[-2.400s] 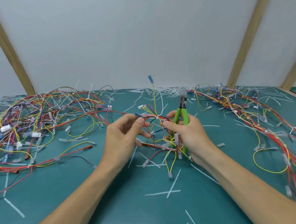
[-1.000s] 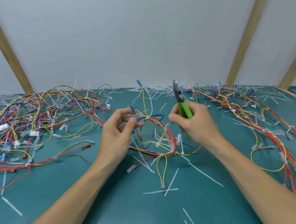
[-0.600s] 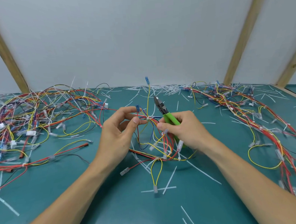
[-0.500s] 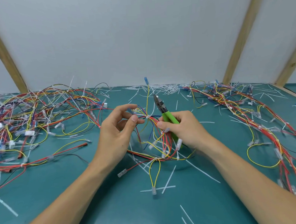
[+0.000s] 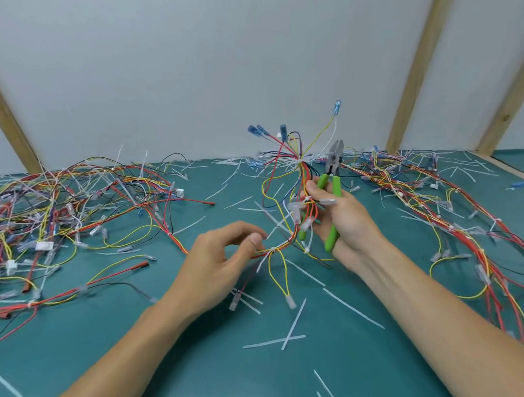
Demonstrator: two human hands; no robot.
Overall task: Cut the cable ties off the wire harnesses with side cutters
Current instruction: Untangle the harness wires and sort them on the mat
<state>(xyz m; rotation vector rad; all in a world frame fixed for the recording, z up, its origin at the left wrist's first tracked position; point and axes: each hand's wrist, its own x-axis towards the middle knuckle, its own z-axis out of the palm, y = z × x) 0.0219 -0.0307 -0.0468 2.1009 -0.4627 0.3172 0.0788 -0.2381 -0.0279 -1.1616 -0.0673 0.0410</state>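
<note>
Harness (image 5: 299, 177) now upright, right hand (image 5: 345, 221).

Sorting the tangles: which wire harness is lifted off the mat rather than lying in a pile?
The middle harness, gripped with the green side cutters in the right hand; both side piles lie flat.

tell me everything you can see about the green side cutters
The green-handled side cutters have two bright green grips, plastic or rubber by their look, and a grey metal head pointing up and away. The right hand grips both handles, together with the raised wire harness. The jaws look nearly closed, just right of the white cable tie where the wires fan out; contact cannot be told.
</note>
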